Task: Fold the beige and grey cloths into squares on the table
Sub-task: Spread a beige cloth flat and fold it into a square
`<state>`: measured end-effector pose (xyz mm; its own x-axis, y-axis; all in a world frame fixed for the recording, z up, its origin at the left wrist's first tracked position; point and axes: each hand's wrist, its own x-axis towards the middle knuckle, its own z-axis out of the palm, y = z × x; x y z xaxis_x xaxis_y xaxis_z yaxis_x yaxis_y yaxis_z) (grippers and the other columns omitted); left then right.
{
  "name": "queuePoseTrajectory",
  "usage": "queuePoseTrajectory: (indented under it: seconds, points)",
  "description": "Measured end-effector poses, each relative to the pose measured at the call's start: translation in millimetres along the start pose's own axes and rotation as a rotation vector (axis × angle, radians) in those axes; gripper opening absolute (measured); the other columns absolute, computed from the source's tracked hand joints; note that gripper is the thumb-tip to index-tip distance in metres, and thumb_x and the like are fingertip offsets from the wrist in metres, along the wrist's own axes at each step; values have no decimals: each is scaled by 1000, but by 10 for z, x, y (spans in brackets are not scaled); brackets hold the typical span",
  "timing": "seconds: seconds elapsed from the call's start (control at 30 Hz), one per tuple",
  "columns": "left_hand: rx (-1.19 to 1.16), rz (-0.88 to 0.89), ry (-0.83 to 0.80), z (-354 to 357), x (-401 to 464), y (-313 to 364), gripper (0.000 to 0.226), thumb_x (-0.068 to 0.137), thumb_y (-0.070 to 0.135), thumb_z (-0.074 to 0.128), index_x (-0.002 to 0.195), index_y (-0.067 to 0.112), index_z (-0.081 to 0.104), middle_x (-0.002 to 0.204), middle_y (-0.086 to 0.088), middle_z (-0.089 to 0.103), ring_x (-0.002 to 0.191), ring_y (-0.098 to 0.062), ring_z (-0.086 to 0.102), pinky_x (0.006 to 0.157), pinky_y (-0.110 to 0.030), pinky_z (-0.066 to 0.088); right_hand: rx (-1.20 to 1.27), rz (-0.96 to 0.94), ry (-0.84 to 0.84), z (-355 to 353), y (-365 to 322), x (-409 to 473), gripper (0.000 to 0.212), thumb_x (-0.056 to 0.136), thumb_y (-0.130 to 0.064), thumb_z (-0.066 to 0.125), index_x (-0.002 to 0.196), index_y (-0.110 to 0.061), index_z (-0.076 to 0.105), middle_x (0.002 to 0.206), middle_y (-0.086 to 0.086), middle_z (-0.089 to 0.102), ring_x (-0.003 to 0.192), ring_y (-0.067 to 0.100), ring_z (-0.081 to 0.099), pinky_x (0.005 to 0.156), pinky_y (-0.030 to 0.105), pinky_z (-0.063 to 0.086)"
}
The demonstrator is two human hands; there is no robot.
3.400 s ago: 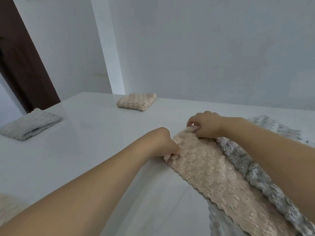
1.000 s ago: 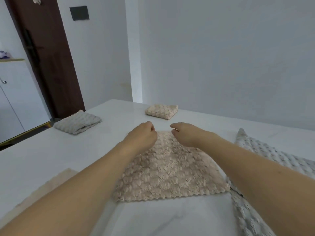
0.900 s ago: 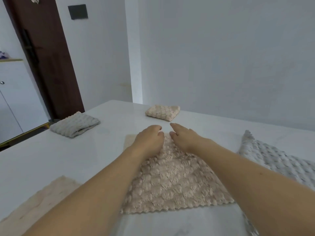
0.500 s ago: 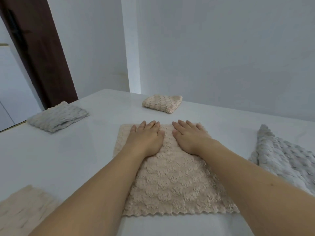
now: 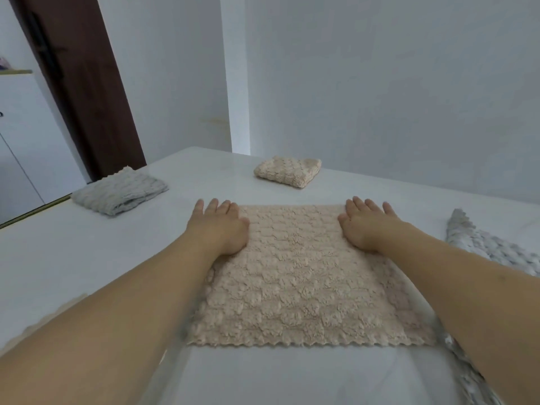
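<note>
Pressing both hands flat, fingers straight, on beige cloth (image 5: 298, 276) mid counter (image 5: 58, 258): left hand (image 5: 219, 226) at far-left corner, right hand (image 5: 365, 226) at far-right. Grey cloth (image 5: 491, 249) unfolded, just right. Folded beige square (image 5: 287, 171) and folded grey square (image 5: 119, 191) further back.

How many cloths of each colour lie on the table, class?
Beige: 3: flat cloth, folded beige, beige corner.
Grey: 2: folded grey, loose grey.
Total: 5
</note>
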<state>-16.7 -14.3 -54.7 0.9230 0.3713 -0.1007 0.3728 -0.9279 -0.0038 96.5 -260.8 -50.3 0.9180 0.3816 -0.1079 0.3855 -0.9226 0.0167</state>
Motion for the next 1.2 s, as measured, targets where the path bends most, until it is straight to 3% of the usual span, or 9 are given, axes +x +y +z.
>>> queuePoseTrajectory:
  seconds: [0.1,0.2,0.33,0.53,0.7,0.83,0.93,1.03,1.2]
  points:
    - [-98,109,109,-173,-99,350,59,104,36,15,156,11,6,165,-6,-1,151,-25,-4,121,-50,-5,102,-124,118,-164,-328,-162,58,104,-37,13,155,-14,-3,162,3,-10,149,20,-5,121,45,-2]
    - [-149,191,121,82,-309,609,60,104,38,16,157,12,8,165,-4,2,152,-23,-1,122,-49,0,177,-244,60,74,-619,-399,56,104,-38,14,154,-14,8,163,1,5,149,19,7,121,41,5]
    - [-172,147,86,287,-343,595,60,103,41,12,158,17,3,165,2,-3,151,-19,-5,122,-46,-3,153,-196,32,273,-597,-412,57,103,-41,9,155,-21,0,162,-4,-7,149,14,-7,121,39,-4]
    - [-179,183,82,278,-385,414,60,104,42,12,158,19,3,165,4,-3,151,-15,-5,122,-39,-4,139,-198,11,249,-437,-452,57,102,-43,7,155,-24,-2,162,-8,-9,148,11,-8,120,36,-4]
    - [-172,55,46,247,-431,-17,62,103,42,10,158,15,2,165,-2,-4,151,-19,-3,123,-40,-1,122,-70,-26,217,16,-547,58,102,-43,5,155,-22,-3,162,-6,-10,149,13,-7,121,36,-3]
    - [12,-88,13,87,-538,53,64,102,41,8,156,8,-1,165,-8,-5,151,-25,-5,122,-45,-6,17,16,-29,65,74,-688,59,103,-40,7,155,-15,-5,162,2,-10,149,19,-7,121,42,-3]
    - [-92,38,43,5,-728,478,62,103,37,11,156,6,0,165,-10,-5,151,-27,-7,121,-46,-6,78,-77,59,21,-243,-884,58,103,-38,9,154,-14,-7,162,2,-13,149,19,-9,121,42,-3]
    - [-192,183,84,239,-1029,741,61,104,39,12,157,13,3,165,-3,-1,151,-20,-5,122,-44,-4,171,-195,46,264,-519,-1164,58,103,-40,9,155,-18,-2,162,-2,-9,149,16,-7,121,38,-3]
    - [-190,169,97,341,-1131,562,61,103,41,13,158,16,4,165,1,-2,151,-17,-4,122,-41,-3,155,-159,22,356,-412,-1224,58,102,-41,8,155,-21,-2,162,-6,-9,148,13,-9,121,37,-4]
